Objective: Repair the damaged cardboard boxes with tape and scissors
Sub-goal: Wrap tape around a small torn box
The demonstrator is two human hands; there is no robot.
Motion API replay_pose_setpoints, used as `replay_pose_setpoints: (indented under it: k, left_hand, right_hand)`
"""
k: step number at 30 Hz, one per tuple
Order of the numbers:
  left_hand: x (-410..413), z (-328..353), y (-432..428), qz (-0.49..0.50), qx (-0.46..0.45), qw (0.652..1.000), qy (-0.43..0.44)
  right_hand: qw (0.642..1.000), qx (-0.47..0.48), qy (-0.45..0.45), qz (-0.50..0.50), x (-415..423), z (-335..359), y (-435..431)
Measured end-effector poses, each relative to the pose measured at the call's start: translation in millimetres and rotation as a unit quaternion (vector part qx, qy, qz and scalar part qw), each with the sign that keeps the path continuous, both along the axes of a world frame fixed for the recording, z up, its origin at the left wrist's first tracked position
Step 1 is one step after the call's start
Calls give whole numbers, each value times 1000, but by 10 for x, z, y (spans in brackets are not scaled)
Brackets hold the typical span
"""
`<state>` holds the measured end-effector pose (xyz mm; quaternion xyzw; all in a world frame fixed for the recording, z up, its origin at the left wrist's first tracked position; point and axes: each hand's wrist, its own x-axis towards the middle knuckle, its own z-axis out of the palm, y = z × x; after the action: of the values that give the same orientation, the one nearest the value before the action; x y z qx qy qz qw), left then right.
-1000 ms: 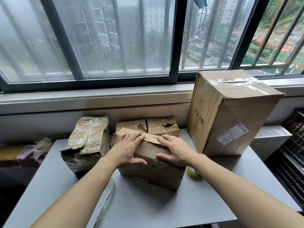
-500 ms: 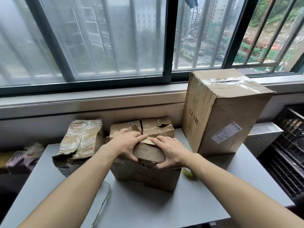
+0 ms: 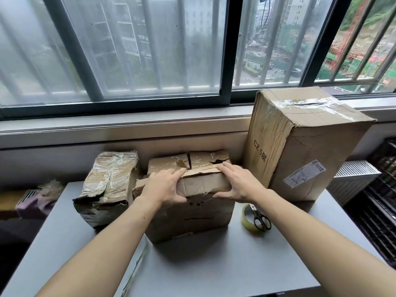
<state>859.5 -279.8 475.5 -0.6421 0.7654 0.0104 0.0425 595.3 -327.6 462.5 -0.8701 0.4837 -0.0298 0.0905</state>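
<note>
Cardboard, torn along its top flap, forms the middle box (image 3: 192, 211) on the grey table (image 3: 214, 264), and it is gripped at the near top edge by both hands. The left hand (image 3: 165, 187) and right hand (image 3: 240, 183) are each curled over the bent flap, fingers on top, thumbs on the front face. Just right of this box, scissors (image 3: 260, 219) are seen lying across a tape roll (image 3: 246, 219).
</note>
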Motion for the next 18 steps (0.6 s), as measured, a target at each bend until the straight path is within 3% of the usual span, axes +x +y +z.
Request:
replay_pose_setpoints:
  k: [13,18]
  left_hand:
    - [-3,52,-71,21,97,995,5]
    - [-89,210,-80,6,54,997,54]
  right_hand:
    - [997,41,-65,-7,-57,-84,29]
    - [996,32,-74,-30,-47,15,94]
